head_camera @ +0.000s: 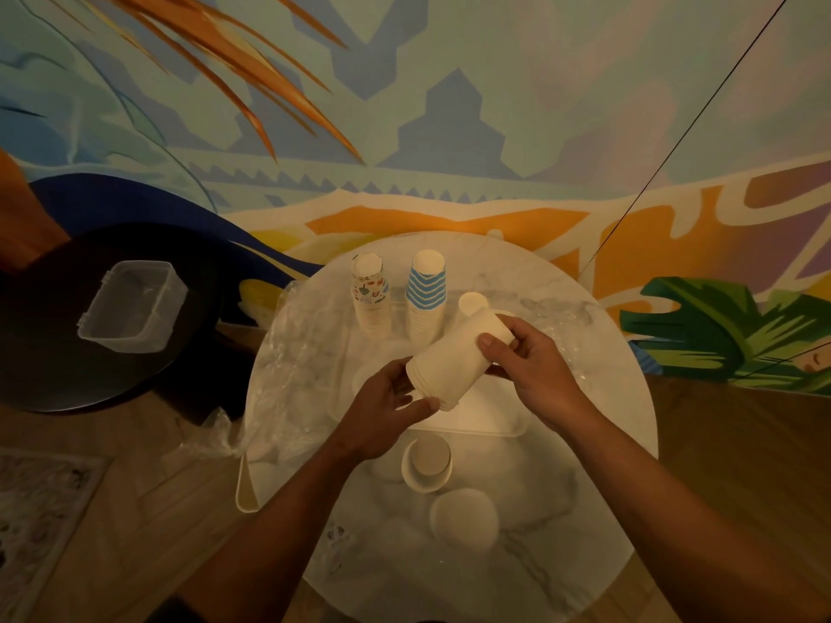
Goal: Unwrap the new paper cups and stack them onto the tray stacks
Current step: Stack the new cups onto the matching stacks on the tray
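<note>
I hold a tilted stack of plain white paper cups [449, 357] above the white tray [490, 427]. My left hand [382, 411] grips the stack's rim end, and my right hand [535, 366] grips its bottom end. At the tray's far side stand three upside-down stacks: a patterned stack [371, 294], a blue-striped stack [426, 294] and a short plain white stack [473, 303], partly hidden behind the held cups.
Crumpled clear plastic wrap [288, 370] lies over the round marble table's [584, 510] left side. A single cup [427, 463] and an upside-down cup [463, 519] sit near me. A clear plastic box [132, 305] rests on a dark round table [54, 353] at left.
</note>
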A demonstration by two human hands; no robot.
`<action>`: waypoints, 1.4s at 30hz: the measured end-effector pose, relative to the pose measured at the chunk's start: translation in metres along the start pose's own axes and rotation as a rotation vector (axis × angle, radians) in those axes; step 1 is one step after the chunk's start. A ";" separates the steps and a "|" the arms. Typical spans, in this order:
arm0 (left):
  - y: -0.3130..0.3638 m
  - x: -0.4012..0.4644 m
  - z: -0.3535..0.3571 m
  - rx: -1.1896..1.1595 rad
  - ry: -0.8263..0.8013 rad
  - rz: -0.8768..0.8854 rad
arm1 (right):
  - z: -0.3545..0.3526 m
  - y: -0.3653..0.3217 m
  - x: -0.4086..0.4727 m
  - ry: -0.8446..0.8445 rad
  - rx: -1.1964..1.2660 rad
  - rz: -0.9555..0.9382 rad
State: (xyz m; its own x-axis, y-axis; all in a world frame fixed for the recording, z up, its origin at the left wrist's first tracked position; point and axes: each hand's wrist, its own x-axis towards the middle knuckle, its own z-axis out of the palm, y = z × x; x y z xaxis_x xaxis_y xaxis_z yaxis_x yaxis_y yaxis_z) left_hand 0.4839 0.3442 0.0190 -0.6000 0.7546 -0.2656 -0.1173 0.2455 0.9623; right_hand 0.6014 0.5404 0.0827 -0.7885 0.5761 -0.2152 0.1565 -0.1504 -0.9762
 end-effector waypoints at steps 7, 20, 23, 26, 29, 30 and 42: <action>-0.008 -0.013 -0.004 0.084 -0.025 -0.027 | -0.021 -0.024 0.037 0.157 -0.350 -0.255; -0.033 -0.032 -0.009 0.135 -0.010 -0.045 | -0.022 0.056 0.122 0.072 -0.783 -0.174; -0.037 -0.035 -0.011 0.122 0.007 -0.049 | -0.025 0.074 0.127 0.051 -0.760 -0.109; -0.040 -0.038 -0.013 0.121 0.021 -0.054 | -0.027 0.082 0.130 0.032 -0.749 -0.075; -0.044 -0.040 -0.015 0.112 0.034 -0.063 | -0.029 0.082 0.122 0.030 -0.764 -0.038; -0.045 -0.041 -0.015 0.112 0.036 -0.065 | -0.029 0.081 0.115 0.051 -0.762 -0.046; -0.057 -0.052 0.011 0.488 -0.158 0.114 | -0.028 0.107 -0.021 -0.124 -0.696 -0.071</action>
State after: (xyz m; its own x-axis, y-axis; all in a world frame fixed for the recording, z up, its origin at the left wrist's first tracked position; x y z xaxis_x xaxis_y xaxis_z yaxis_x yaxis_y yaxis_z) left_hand 0.5308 0.2980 -0.0226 -0.4567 0.8662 -0.2025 0.3469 0.3830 0.8561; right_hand 0.6515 0.5347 -0.0185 -0.8662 0.4638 -0.1859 0.4134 0.4563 -0.7880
